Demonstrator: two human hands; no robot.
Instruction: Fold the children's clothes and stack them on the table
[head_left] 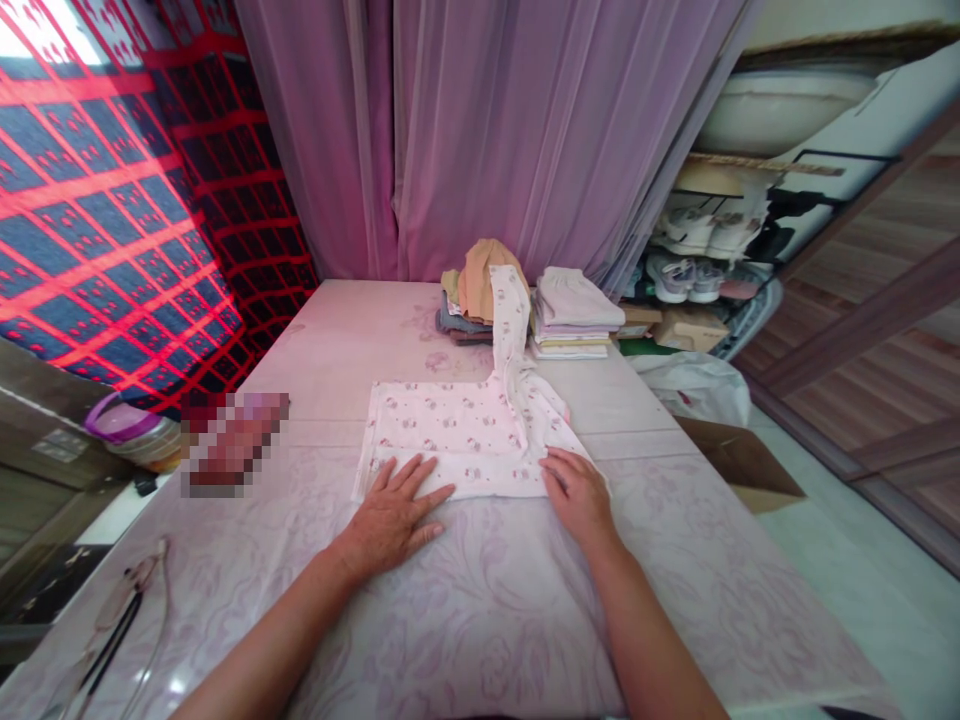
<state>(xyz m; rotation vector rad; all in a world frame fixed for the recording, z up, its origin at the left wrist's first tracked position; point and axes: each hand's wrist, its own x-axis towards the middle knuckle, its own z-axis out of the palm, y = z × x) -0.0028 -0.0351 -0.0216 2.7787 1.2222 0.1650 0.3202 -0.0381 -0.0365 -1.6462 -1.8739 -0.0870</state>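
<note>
Curtain (465,130) backs the worktop (480,620). Shirt (450,415) lies centrally, sleeve (508,310) overlapping the pile (474,285), folded stack (577,300) adjacent. Left hand (391,515) flat, spread, gripping nothing; right hand (581,495) bent on fabric, grip undeterminable. Room shows towards both side edges.

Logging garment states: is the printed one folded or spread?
Partly folded: the garment has its near edge turned over under the left hand, while one sleeve stretches toward the clothes pile.

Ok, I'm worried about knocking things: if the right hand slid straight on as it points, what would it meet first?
The right hand touches the printed garment; straight on, it would likely meet that garment's rumpled folds, though depth is unclear.
</note>
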